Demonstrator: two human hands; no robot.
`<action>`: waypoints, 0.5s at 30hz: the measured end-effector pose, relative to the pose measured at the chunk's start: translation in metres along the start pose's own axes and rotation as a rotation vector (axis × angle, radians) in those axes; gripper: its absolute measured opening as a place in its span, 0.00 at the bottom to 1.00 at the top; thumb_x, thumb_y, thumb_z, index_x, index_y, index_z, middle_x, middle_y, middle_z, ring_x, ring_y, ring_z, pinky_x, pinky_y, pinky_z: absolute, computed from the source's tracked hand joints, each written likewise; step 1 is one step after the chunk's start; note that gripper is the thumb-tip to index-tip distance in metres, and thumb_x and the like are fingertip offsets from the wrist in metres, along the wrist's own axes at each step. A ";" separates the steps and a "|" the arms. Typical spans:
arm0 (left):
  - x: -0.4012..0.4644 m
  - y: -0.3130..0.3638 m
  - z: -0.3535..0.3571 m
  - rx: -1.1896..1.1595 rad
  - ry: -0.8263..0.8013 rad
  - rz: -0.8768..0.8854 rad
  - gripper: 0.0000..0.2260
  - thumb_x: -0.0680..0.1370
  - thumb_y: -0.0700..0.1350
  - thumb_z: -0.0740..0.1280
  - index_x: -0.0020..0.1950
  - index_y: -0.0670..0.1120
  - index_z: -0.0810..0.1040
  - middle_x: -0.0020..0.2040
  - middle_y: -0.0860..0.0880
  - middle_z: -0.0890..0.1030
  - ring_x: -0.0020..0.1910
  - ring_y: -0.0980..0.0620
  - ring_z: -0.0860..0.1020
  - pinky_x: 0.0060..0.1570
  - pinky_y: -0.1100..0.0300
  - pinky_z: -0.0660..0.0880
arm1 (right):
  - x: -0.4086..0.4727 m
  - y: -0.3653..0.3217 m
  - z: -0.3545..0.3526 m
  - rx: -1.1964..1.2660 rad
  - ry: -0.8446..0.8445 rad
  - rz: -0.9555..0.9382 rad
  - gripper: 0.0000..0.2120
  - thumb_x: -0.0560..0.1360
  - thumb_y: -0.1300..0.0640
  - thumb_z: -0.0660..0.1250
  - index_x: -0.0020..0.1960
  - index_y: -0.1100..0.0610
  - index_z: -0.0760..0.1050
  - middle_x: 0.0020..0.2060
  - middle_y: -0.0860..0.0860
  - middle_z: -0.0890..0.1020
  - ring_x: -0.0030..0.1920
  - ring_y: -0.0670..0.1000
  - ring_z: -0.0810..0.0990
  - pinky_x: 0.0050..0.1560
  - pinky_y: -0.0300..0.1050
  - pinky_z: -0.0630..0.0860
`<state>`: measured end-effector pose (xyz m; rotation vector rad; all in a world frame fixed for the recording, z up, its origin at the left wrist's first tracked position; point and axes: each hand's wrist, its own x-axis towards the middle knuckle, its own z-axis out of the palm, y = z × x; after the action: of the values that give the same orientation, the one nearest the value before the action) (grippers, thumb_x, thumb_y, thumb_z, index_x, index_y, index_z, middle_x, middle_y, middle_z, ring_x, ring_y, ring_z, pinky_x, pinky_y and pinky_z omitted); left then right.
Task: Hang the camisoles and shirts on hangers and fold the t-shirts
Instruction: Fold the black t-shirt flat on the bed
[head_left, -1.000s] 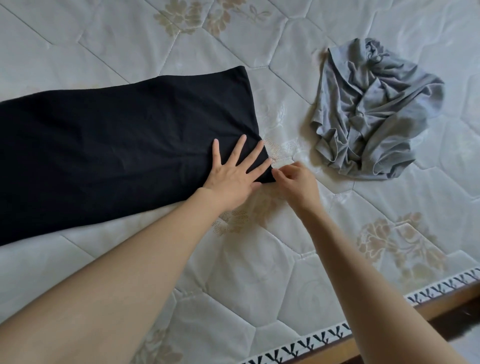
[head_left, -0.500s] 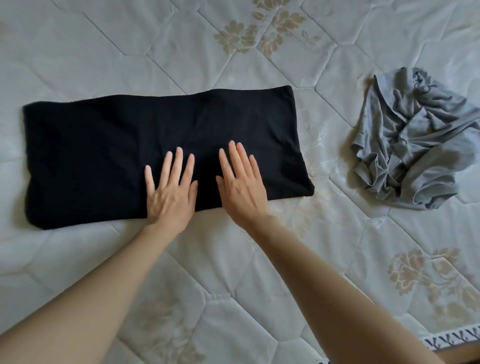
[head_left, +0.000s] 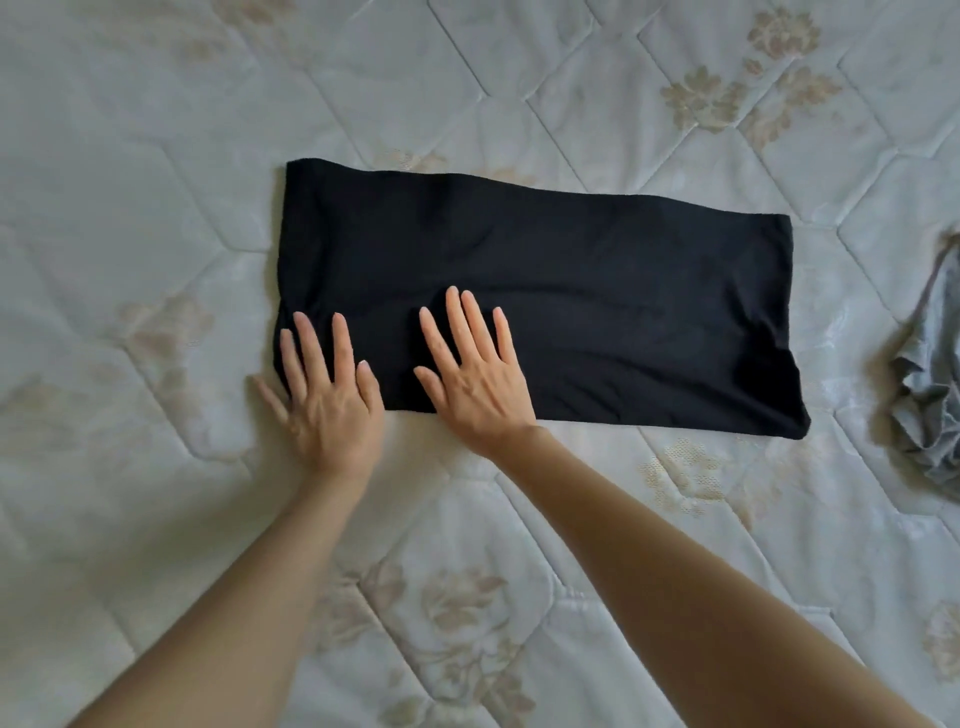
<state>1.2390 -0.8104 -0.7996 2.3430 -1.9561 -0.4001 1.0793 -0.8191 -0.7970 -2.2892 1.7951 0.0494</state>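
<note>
A black t-shirt (head_left: 597, 291) lies folded into a long flat strip on the quilted mattress (head_left: 156, 156). My left hand (head_left: 324, 400) lies flat with straight fingers on the strip's near left corner, its thumb on the mattress. My right hand (head_left: 475, 376) presses flat on the near edge a little to the right, fingers spread and straight. Neither hand grips the cloth.
A crumpled grey garment (head_left: 930, 395) lies at the right edge of view, apart from the black strip and partly cut off. The white mattress with beige flower patterns spreads all around.
Both hands have slid left along the black t-shirt's near edge, from its right corner to its left end. My right hand, earlier pinching at the corner, now lies flat. The view shifted left.
</note>
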 end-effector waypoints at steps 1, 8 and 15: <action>0.002 -0.004 -0.003 -0.028 -0.003 -0.025 0.25 0.82 0.52 0.49 0.79 0.50 0.58 0.79 0.44 0.56 0.78 0.44 0.55 0.71 0.34 0.49 | 0.005 -0.010 0.000 -0.008 -0.009 -0.023 0.28 0.83 0.43 0.46 0.78 0.56 0.59 0.77 0.61 0.59 0.78 0.59 0.56 0.76 0.60 0.54; 0.005 -0.043 -0.024 -0.523 0.234 -0.148 0.19 0.77 0.45 0.69 0.66 0.39 0.72 0.61 0.42 0.77 0.58 0.42 0.75 0.59 0.46 0.72 | 0.028 -0.069 0.001 0.047 -0.068 -0.251 0.28 0.83 0.44 0.45 0.78 0.57 0.59 0.78 0.58 0.59 0.79 0.57 0.55 0.77 0.59 0.52; 0.022 -0.067 -0.057 -0.955 -0.205 -0.306 0.14 0.76 0.42 0.71 0.59 0.53 0.74 0.46 0.57 0.78 0.42 0.62 0.76 0.45 0.69 0.72 | 0.045 -0.067 -0.014 0.359 -0.046 -0.173 0.23 0.82 0.56 0.50 0.75 0.60 0.65 0.76 0.56 0.65 0.77 0.55 0.60 0.77 0.50 0.53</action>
<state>1.3202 -0.8258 -0.7619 1.9419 -1.0279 -1.2849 1.1535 -0.8502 -0.7800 -2.1508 1.4390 -0.2290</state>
